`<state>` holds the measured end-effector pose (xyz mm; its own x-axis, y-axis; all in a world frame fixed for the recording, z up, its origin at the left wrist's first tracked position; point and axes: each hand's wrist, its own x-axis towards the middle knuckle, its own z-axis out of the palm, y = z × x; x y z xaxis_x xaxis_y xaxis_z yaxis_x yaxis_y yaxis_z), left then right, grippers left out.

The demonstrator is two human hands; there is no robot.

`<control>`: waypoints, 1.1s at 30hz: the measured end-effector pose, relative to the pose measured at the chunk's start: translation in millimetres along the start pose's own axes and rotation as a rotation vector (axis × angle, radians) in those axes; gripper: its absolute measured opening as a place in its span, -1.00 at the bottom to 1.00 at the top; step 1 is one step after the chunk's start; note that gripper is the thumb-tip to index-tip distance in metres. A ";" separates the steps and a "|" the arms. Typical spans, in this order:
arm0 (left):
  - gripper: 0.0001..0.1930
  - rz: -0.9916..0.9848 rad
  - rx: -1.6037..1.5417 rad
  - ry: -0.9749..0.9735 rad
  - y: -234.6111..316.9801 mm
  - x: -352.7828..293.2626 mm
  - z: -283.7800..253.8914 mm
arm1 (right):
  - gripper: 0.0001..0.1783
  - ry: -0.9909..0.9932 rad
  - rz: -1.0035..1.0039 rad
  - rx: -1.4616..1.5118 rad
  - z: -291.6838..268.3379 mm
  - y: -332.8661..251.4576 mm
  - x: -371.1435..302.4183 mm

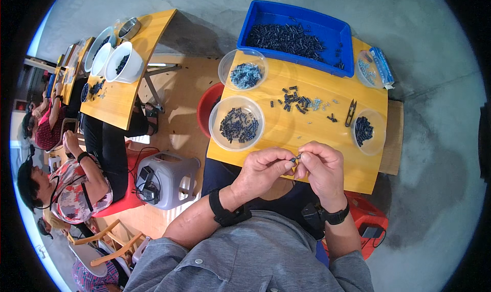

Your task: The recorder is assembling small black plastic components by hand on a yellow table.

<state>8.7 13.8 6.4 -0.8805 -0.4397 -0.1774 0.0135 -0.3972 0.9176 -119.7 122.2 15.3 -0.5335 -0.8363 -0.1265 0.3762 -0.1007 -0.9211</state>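
Observation:
My left hand point(267, 168) pinches a small black plastic piece point(293, 160) between thumb and forefinger, just past the near edge of the yellow table point(245, 156). Close against it, my right hand point(324, 170) is closed in a pinch at a tiny light bit point(299, 156), too small to name. The fingertips of both hands nearly meet. Beyond them lies a loose pile of black pieces point(294, 100) with small clear bits point(317, 104) beside it. Left of the pile stands a clear round tub point(217, 138) of black pieces.
A blue tray point(332, 26) of black pieces spans the far edge. Another tub point(223, 69) holds bluish bits. At right are black thread snips point(351, 113), a tub of black pieces point(376, 146) and a small tub point(376, 80). Other people sit at tables leftward, beyond a grey stool point(166, 177).

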 end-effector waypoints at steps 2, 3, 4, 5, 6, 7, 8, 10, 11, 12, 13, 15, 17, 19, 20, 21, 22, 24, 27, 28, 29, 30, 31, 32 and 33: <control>-0.89 0.014 0.008 0.005 0.0 0.2 -0.3 | -0.89 -0.003 -0.014 0.005 -0.1 -0.6 0.1; -0.89 0.021 0.024 0.008 0.1 0.4 -0.5 | -0.89 -0.012 -0.022 -0.005 0.0 -1.3 0.0; -0.89 0.029 0.040 0.010 0.1 0.6 -0.5 | -0.90 -0.021 -0.030 -0.015 0.0 -1.8 -0.1; -0.89 0.028 0.041 0.009 0.1 0.9 -0.6 | -0.90 -0.021 -0.030 -0.014 -0.1 -1.7 0.0; -0.89 0.037 0.032 0.000 0.1 1.3 -0.6 | -0.90 -0.030 -0.043 -0.029 -0.1 -1.6 0.2; -0.89 0.047 0.024 -0.010 0.0 1.5 -0.5 | -0.91 -0.039 -0.057 -0.044 -0.2 -1.6 0.1; -0.89 0.046 0.025 -0.010 -0.5 1.4 -0.5 | -0.91 -0.039 -0.057 -0.044 -0.3 -1.7 0.0; -0.89 0.060 0.008 -0.004 -1.9 1.4 -0.2 | -0.91 -0.039 -0.053 -0.057 -0.9 -2.0 -0.5; -0.89 0.059 0.010 -0.002 -1.2 1.2 0.0 | -0.91 -0.040 -0.052 -0.054 -1.0 -1.8 -0.6; -0.89 0.048 0.013 -0.003 0.3 1.2 0.4 | -0.91 -0.045 -0.061 -0.064 -1.1 -1.9 -0.4; -0.89 0.036 0.017 -0.003 1.1 1.1 0.4 | -0.92 -0.050 -0.070 -0.074 -1.1 -1.6 -0.3; -0.89 0.032 0.007 -0.002 0.4 1.7 1.0 | -0.92 -0.048 -0.070 -0.077 -1.4 -1.5 -0.5; -0.89 0.026 -0.003 0.001 0.0 1.9 0.3 | -0.92 -0.047 -0.069 -0.079 -1.4 -1.2 -0.4; -0.90 0.037 0.049 -0.003 -0.1 2.8 -1.1 | -0.92 -0.055 -0.069 -0.114 -1.2 -1.1 0.4; -0.90 0.034 0.049 -0.001 -0.5 3.2 -1.6 | -0.92 -0.055 -0.066 -0.112 -1.2 -1.0 0.7; -0.90 0.047 0.056 -0.001 -1.1 3.8 -2.1 | -0.93 -0.047 -0.062 -0.130 -1.2 -0.8 1.1; -0.90 0.059 0.064 -0.001 -1.4 4.4 -2.7 | -0.93 -0.039 -0.058 -0.148 -1.2 -0.6 1.6; -0.90 0.034 0.050 -0.001 0.3 5.5 -3.0 | -0.92 -0.039 -0.045 -0.142 -1.6 -0.5 2.8; -0.90 -0.005 0.057 0.004 9.0 7.2 -1.6 | -0.92 -0.041 -0.041 -0.123 -3.9 2.6 4.9; -0.90 -0.021 0.076 0.010 10.9 7.7 -1.3 | -0.91 -0.043 -0.048 -0.110 -4.6 3.8 5.6; -0.90 -0.021 0.076 0.011 9.5 8.1 -2.0 | -0.91 -0.044 -0.047 -0.110 -4.5 4.3 6.0; -0.89 0.002 0.075 0.008 7.1 8.8 -3.0 | -0.91 -0.037 -0.041 -0.084 -4.3 4.7 6.3; -0.89 0.025 0.074 0.004 5.8 9.3 -3.7 | -0.91 -0.029 -0.036 -0.059 -4.1 4.9 6.6; -0.89 0.025 0.074 0.004 5.5 9.5 -4.0 | -0.91 -0.029 -0.035 -0.059 -3.9 5.2 6.8; -0.89 0.028 0.088 0.005 5.3 9.7 -4.2 | -0.92 -0.022 -0.032 -0.034 -3.7 5.4 6.8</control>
<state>2.2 4.1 8.1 -0.8781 -0.4535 -0.1528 -0.0039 -0.3125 0.9499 -124.1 118.0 8.2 -0.5281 -0.8445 -0.0893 0.3329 -0.1092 -0.9366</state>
